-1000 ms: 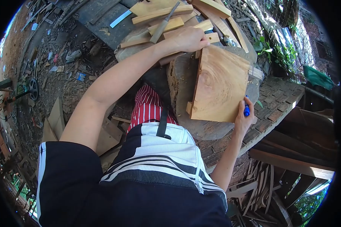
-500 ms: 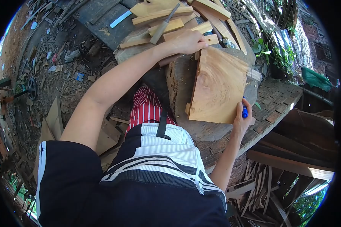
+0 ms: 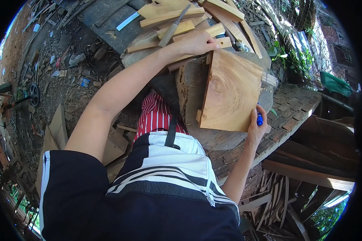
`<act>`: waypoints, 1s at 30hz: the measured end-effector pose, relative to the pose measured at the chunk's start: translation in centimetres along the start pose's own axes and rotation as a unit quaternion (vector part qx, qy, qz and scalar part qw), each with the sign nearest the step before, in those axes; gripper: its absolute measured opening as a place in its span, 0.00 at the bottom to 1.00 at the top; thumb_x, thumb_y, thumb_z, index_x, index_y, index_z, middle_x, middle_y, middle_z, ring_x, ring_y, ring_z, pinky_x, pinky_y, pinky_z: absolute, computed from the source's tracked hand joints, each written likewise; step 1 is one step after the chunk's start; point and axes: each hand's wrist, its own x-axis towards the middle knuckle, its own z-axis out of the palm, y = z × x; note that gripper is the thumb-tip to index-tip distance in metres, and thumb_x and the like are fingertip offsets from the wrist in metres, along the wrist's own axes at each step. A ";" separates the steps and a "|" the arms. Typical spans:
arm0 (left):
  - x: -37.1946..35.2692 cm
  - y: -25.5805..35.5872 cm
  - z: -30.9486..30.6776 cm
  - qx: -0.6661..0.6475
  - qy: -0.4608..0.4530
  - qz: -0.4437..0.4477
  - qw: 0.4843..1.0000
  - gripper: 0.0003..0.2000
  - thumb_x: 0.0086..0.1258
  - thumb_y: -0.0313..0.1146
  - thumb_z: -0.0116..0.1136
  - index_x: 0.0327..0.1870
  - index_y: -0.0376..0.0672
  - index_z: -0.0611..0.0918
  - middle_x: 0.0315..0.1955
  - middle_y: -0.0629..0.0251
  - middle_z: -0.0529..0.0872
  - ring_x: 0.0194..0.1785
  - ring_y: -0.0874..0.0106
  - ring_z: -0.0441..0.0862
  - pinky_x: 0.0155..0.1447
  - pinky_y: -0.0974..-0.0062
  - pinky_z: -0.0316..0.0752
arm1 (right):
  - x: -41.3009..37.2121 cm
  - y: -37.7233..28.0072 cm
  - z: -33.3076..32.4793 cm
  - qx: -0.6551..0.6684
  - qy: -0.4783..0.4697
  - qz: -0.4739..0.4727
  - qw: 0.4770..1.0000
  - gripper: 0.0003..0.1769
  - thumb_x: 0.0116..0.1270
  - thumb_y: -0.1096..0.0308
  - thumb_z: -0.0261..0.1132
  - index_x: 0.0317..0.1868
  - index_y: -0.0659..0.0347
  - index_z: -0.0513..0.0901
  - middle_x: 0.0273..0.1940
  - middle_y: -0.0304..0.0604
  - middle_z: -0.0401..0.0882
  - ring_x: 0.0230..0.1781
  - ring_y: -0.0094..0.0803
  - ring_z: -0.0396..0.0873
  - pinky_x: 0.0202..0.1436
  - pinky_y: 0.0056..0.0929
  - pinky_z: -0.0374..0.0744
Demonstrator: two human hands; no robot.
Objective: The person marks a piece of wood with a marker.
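Ideally, light opposing pressure steadies the wooden board over the stump, right of centre in the frame, as my left hand's grip pinches its upper-left corner and my right hand clasps the lower-right edge, blue marker tucked in.

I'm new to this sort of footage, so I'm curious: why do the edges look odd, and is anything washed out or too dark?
Head view: fisheye-like curving with black, rounded borders; sunlight bleaches patches around the wire fence, upper right; the dark planks, lower right, sink into shadow; the square board stays clear, its grain readable.
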 end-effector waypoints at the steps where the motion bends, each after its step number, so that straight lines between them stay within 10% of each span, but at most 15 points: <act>1: 0.0 -0.2 -0.1 -0.033 -0.006 -0.012 0.999 0.19 0.69 0.48 0.59 0.40 0.38 0.87 0.24 0.54 0.84 0.29 0.67 0.80 0.41 0.66 0.74 | 0.0 0.1 -0.1 -0.003 -0.002 -0.001 1.000 0.16 0.71 0.62 0.66 0.54 0.62 0.81 0.46 0.36 0.81 0.45 0.22 0.76 0.52 0.20 0.74; 4: -0.5 0.6 -1.4 -0.067 -0.081 -0.088 0.991 0.19 0.73 0.47 0.58 0.46 0.38 0.87 0.33 0.70 0.85 0.38 0.78 0.76 0.48 0.74 0.71 | 0.0 0.0 0.0 -0.004 -0.003 0.000 1.000 0.16 0.71 0.61 0.66 0.54 0.62 0.81 0.46 0.36 0.81 0.46 0.22 0.76 0.53 0.20 0.74; 30: -0.6 -0.4 -0.7 -0.112 -0.058 -0.051 0.991 0.19 0.71 0.46 0.61 0.39 0.35 0.87 0.32 0.71 0.85 0.40 0.81 0.78 0.52 0.79 0.70 | 0.1 0.8 0.1 -0.043 0.037 -0.016 0.998 0.14 0.69 0.58 0.67 0.51 0.52 0.84 0.33 0.31 0.75 0.34 0.20 0.70 0.42 0.22 0.72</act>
